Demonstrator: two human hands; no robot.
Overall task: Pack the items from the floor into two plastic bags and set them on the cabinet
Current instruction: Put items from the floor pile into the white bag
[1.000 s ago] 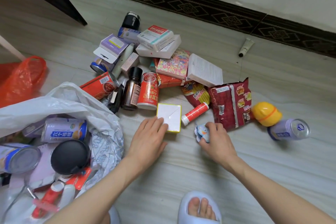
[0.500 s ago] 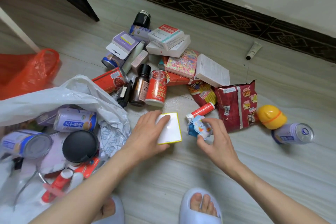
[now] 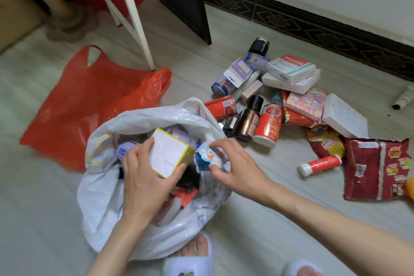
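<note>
The left hand (image 3: pixel 145 177) is gripping a white box (image 3: pixel 169 152) and the right hand (image 3: pixel 235 168) is pinching a small blue packet (image 3: pixel 207 158), both hovering directly above the white bag's (image 3: pixel 107 186) open mouth.

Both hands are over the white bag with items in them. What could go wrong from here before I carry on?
1. The white bag already looks crowded; the yellow-edged box in the left hand may perch on top and tumble out.
2. The right hand only pinches the small blue packet near the bag's rim, so it could land outside.
3. The red bag lies flat, so overfilling the white one seems likely.
</note>
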